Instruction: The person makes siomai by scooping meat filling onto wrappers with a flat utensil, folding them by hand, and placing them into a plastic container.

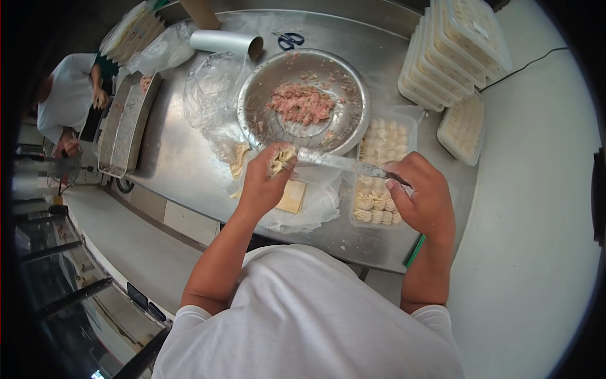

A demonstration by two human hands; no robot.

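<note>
My left hand [268, 177] is closed around a dumpling [281, 160], its pale wrapper gathered at the top. In my right hand [421, 196] is the dark handle of a spreading knife [334, 159]; its long, smeared blade points left and its tip reaches the dumpling. Just beyond the blade stands a steel bowl [249, 82] with a mound of pink minced meat [302, 103] in it. Below my left hand, a stack of square yellow wrappers [291, 197] lies on plastic sheeting [315, 215]. Under the knife and right hand, a clear tray [355, 215] holds rows of dumplings [374, 203].
Tall stacked dumpling boxes [451, 54] stand at the back right, with another filled box [462, 128] leaning below. Behind the bowl are scissors [289, 40] and a metal cylinder [226, 43]. Crumpled plastic [214, 85] and a long metal tray [129, 123] lie left, near another person [69, 95].
</note>
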